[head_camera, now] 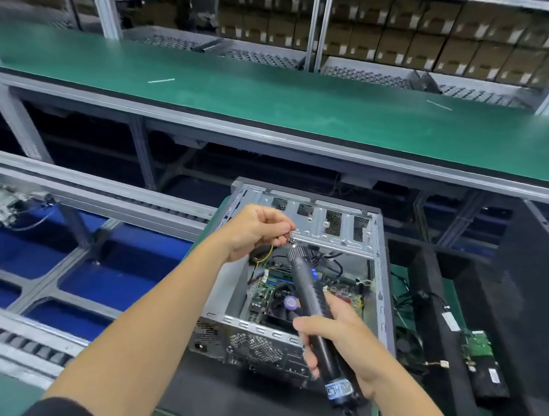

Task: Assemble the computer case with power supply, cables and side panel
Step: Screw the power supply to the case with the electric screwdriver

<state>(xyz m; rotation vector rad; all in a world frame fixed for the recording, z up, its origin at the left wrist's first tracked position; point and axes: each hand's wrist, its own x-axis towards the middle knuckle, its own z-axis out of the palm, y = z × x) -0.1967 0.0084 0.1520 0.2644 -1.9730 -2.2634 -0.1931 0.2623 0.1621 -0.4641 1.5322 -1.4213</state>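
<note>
Both hands (256, 230) (339, 342) curled, gripping

We see a green worktop (280, 100), a silver-grey computer case (316, 227) with a green motherboard (265, 290), and a black screwdriver (309, 303).

Bright even overhead light, soft shadows, wide-angle bending at edges, blurred top-left corner, slightly soft background

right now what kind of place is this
Most likely a computer assembly line in a factory: a long green workbench, an open computer case being worked on with an electric screwdriver, and stacked cardboard boxes behind.
</note>
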